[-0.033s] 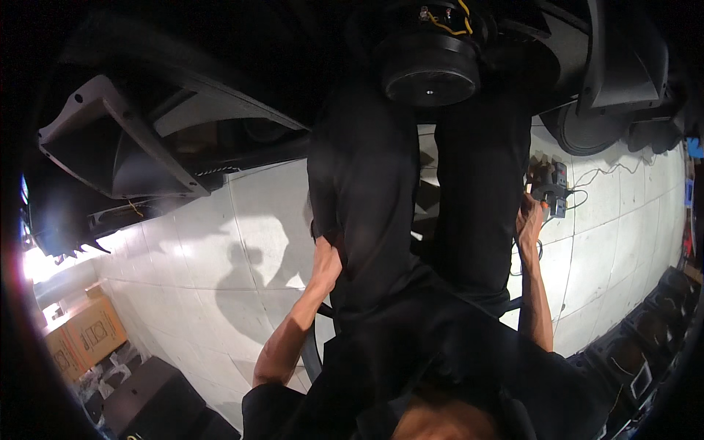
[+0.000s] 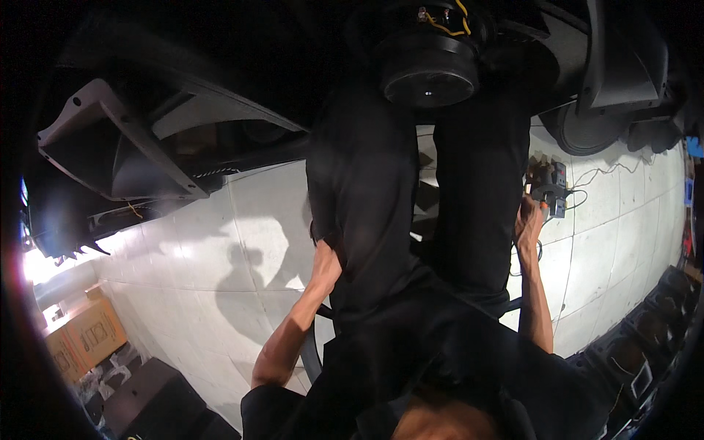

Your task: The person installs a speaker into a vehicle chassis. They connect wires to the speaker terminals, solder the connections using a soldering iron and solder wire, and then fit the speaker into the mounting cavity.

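My left hand (image 2: 327, 258) is down beside my left leg, its fingers hidden behind the dark trouser cloth. Low by my right leg, my right hand (image 2: 526, 224) has curled fingers. A small orange-tipped piece (image 2: 544, 207) shows at those fingertips; its kind is too small to make out. Just beyond that hand, a dark power strip (image 2: 559, 189) with plugs and cords lies on the floor. Above my knees sits a round black loudspeaker driver (image 2: 429, 79), with yellow wire (image 2: 449, 29) at its far side.
Dark horn-shaped speaker parts stand at far left (image 2: 110, 143) and far right (image 2: 623, 66). A round driver (image 2: 583, 130) lies below the right one. A cardboard box (image 2: 88, 334) and a black cabinet (image 2: 154, 400) are at lower left. Several black speakers (image 2: 645, 323) line the right edge.
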### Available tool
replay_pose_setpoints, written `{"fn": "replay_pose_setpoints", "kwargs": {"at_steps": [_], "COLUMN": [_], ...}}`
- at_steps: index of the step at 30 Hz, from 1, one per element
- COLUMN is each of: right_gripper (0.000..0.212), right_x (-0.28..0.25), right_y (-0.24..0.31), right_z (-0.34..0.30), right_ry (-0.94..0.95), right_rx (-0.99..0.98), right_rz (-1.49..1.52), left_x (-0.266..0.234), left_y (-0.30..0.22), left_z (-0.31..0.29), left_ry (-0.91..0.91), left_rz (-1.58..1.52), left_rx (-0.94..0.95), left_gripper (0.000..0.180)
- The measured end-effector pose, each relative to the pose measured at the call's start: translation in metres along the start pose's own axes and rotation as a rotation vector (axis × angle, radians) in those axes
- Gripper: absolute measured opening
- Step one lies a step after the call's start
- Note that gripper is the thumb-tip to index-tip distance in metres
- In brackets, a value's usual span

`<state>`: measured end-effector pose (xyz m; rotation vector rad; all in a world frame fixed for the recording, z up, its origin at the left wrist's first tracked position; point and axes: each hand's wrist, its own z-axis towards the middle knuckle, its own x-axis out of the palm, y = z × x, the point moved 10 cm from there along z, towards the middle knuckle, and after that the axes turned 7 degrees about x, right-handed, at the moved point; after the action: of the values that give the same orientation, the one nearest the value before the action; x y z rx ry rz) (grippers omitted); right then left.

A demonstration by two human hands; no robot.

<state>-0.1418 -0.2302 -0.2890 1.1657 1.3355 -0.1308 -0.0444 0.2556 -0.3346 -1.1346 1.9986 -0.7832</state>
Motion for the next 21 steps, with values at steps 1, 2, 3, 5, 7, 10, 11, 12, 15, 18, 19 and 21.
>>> {"fn": "replay_pose_setpoints", "kwargs": {"at_steps": [1,2,3,5,7,10,11,12,15,18,19,21], "right_gripper": [0.022,0.021,0.020,0.020,0.021,0.022,0.021,0.021,0.016,0.014,0.015,0.020], "right_x": [0.006,0.009,0.013,0.021,0.035,0.043,0.039,0.037,0.030,0.034,0.034,0.038], "right_y": [-0.017,-0.043,-0.065,-0.053,-0.052,-0.039,-0.030,-0.025,-0.027,-0.037,-0.027,-0.056], "right_z": [-0.005,-0.015,-0.024,-0.039,-0.047,-0.035,-0.034,-0.033,-0.023,-0.011,-0.011,-0.006], "right_ry": [0.030,0.050,0.073,0.199,0.344,0.506,0.516,0.527,0.345,0.333,0.360,0.289], "right_rx": [0.076,0.161,0.242,-0.080,-0.228,-0.170,-0.144,-0.116,-0.313,-0.236,-0.250,-0.346], "right_rz": [0.005,0.005,0.010,-0.071,-0.139,-0.211,-0.230,-0.250,-0.221,-0.155,-0.226,-0.260], "left_x": [-0.003,-0.002,-0.003,-0.009,-0.018,-0.030,-0.034,-0.038,-0.016,0.070,0.103,0.167], "left_y": [-0.001,-0.002,-0.008,-0.016,-0.012,-0.078,-0.111,-0.149,-0.232,-0.254,-0.239,-0.186], "left_z": [-0.005,-0.008,-0.005,-0.001,0.003,-0.001,-0.012,-0.029,-0.082,-0.091,-0.074,-0.046], "left_ry": [-0.016,-0.019,0.005,0.048,-0.045,-0.193,-0.242,-0.343,-0.412,-0.038,0.106,0.382], "left_rz": [0.056,0.112,0.209,0.406,0.505,0.479,0.440,0.456,0.426,0.270,0.321,0.548], "left_rx": [-0.014,-0.026,0.019,0.104,0.208,0.226,0.202,0.393,0.829,1.004,0.796,0.576], "left_gripper": [0.049,0.047,0.044,0.038,0.024,0.013,0.011,0.007,0.008,0.015,0.017,0.029]}}
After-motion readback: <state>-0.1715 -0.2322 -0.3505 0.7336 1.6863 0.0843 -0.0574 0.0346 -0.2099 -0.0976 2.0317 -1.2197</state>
